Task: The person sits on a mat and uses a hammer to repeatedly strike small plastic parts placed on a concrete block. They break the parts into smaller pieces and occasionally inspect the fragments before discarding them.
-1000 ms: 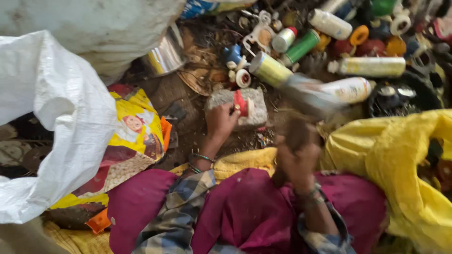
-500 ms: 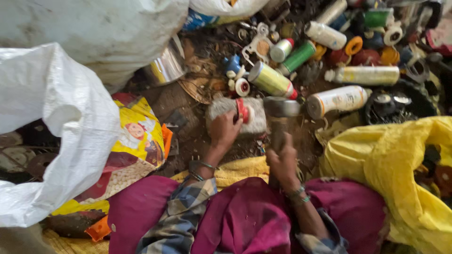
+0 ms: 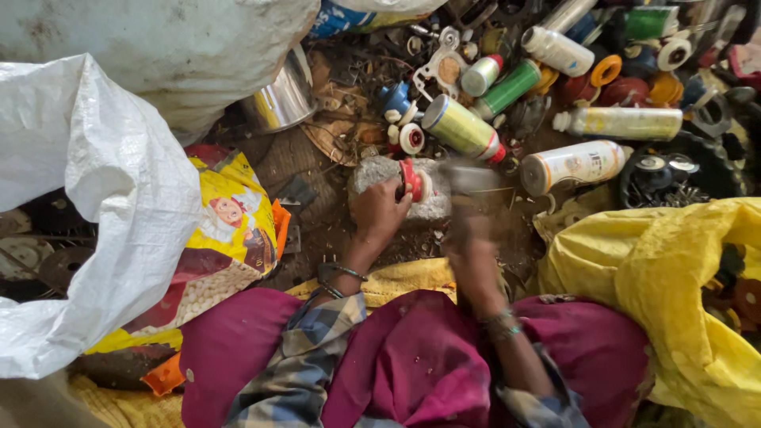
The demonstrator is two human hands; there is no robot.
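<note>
Upright on grey stone (image 3: 380,176): red cap (image 3: 410,179), left hand (image 3: 379,212).

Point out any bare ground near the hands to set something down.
Little. One dirt patch lies left of the stone, between the yellow bag and the left hand. Another narrow strip runs right of the right hand, below the white can. Beyond the stone, cans and spools crowd the floor.

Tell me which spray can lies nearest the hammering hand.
The white can with the orange base, just beyond the right hand; the other cans lie farther back.
</note>
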